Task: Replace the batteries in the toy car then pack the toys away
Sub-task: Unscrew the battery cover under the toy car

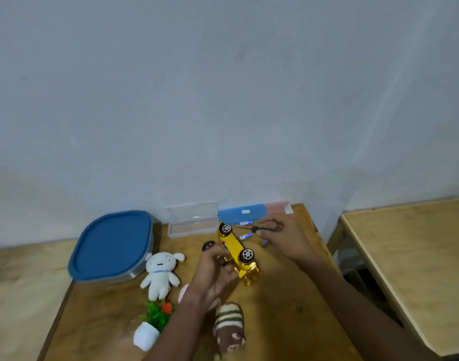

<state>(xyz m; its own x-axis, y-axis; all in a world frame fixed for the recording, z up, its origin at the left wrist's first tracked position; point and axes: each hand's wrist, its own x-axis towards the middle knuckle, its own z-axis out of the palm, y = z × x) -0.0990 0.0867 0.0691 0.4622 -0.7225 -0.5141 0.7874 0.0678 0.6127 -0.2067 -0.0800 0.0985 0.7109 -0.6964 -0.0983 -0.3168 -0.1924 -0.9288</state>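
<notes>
My left hand (214, 272) grips a shiny yellow toy car (236, 252), tipped on its side with two wheels facing up, above the wooden table (283, 306). My right hand (280, 237) holds a small black-handled screwdriver (249, 228) just right of the car, its thin shaft pointing left. Blue and white batteries (246, 236) lie on the table between the car and my right hand, one more battery (246, 223) near the blue case. A black remote (208, 246) with red buttons lies left of the car.
A big container with a blue lid (111, 246) sits at the left. A clear open case (193, 220) and a blue case (242, 212) stand by the wall. A white plush dog (162, 274), a small potted plant (155, 324) and a striped plush (229, 327) lie near me.
</notes>
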